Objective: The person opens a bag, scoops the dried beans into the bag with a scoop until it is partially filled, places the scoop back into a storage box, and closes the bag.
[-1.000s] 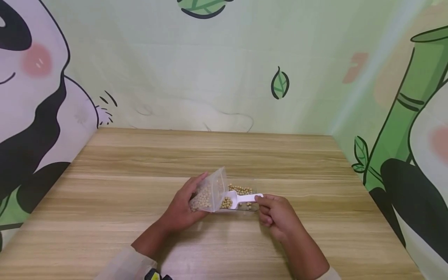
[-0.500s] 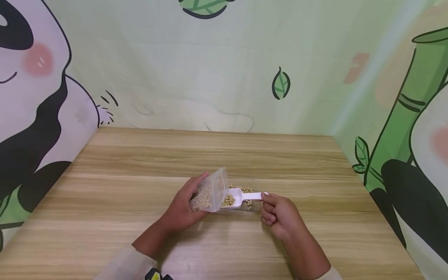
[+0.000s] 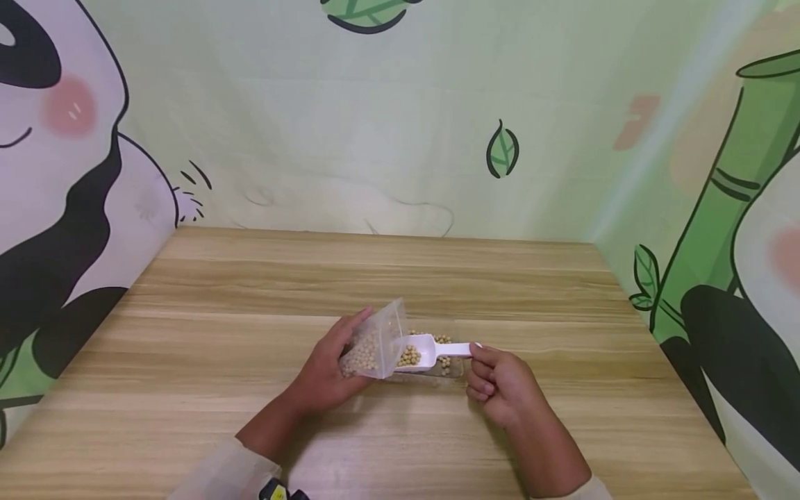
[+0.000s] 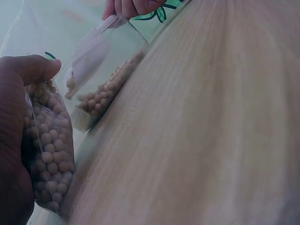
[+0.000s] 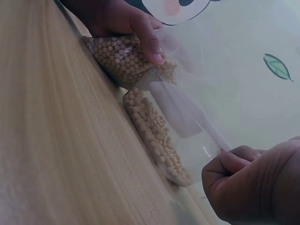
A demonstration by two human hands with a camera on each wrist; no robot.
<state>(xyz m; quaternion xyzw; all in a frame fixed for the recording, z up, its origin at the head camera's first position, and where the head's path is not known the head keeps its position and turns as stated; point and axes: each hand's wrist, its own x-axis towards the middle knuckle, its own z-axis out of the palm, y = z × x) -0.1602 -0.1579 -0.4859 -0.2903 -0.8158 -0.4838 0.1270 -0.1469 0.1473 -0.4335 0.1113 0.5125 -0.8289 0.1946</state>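
Note:
My left hand [image 3: 328, 364] grips a clear zip bag [image 3: 373, 345] full of pale round soybeans, its mouth tilted to the right. My right hand [image 3: 503, 385] pinches the handle end of a white plastic scoop [image 3: 427, 352]. Some soybeans lie in the scoop's bowl, whose front end is hidden behind the bag's mouth. Beneath the scoop stands a clear box [image 5: 197, 147] with soybeans [image 5: 154, 129] spread over its bottom. In the left wrist view, the thumb presses on the bag [image 4: 51, 140] close to the box's near end.
A wood-grain table [image 3: 387, 278] carries the bag and box. Behind it hangs a pale green backdrop [image 3: 375, 139] with leaves. Painted pandas and a bamboo stalk [image 3: 706, 201] stand at the sides.
My right hand has drawn the scoop a little to the right, mostly in the first half second. The left hand and the bag have stayed almost still.

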